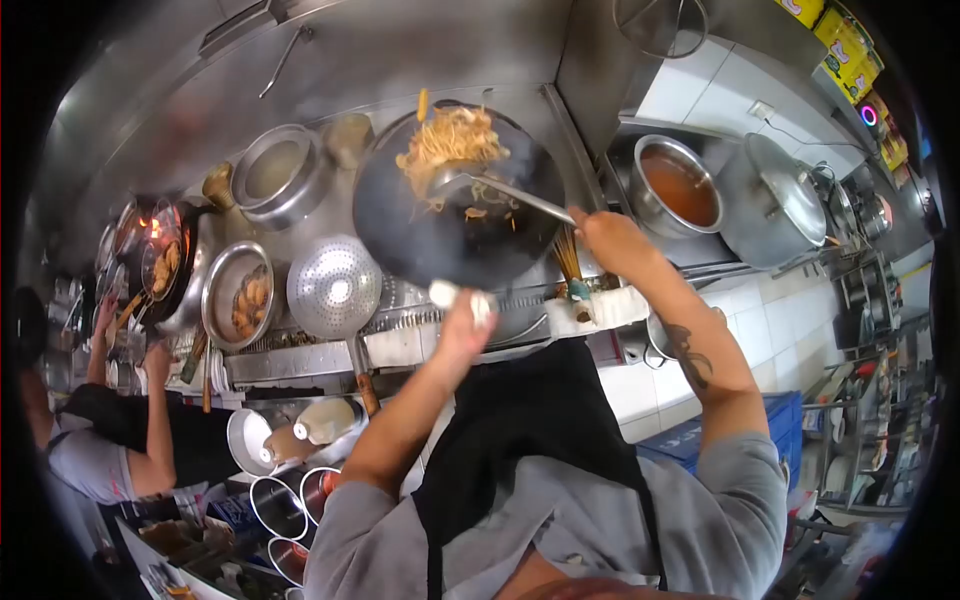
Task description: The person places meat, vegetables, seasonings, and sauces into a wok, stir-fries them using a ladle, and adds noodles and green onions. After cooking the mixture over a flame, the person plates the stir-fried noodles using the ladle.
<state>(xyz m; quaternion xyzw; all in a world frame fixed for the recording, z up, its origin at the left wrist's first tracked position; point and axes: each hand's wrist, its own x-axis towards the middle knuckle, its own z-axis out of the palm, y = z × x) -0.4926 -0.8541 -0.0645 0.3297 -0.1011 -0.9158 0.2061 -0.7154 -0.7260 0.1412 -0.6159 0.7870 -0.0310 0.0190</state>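
Steam rises from a large dark wok (395,225) in front of me. Noodles (455,138) lie heaped at its far side, and several strands and bits are scattered below them. My right hand (606,242) is closed round the end of a long metal ladle (530,201), whose bowl reaches in under the noodles. At the wok's near rim, my left hand (466,330) is closed on a folded white cloth (447,296). Whether the cloth wraps a wok handle is hidden. A bamboo brush (568,262) stands just right of the wok.
Left of the wok are a perforated strainer (335,285), a bowl of fried pieces (212,290) and a deep pot (245,190). To the right stand a pot of reddish liquid (648,205) and a large lidded pot (750,225). A co-worker (100,440) works at a flaming wok, far left.
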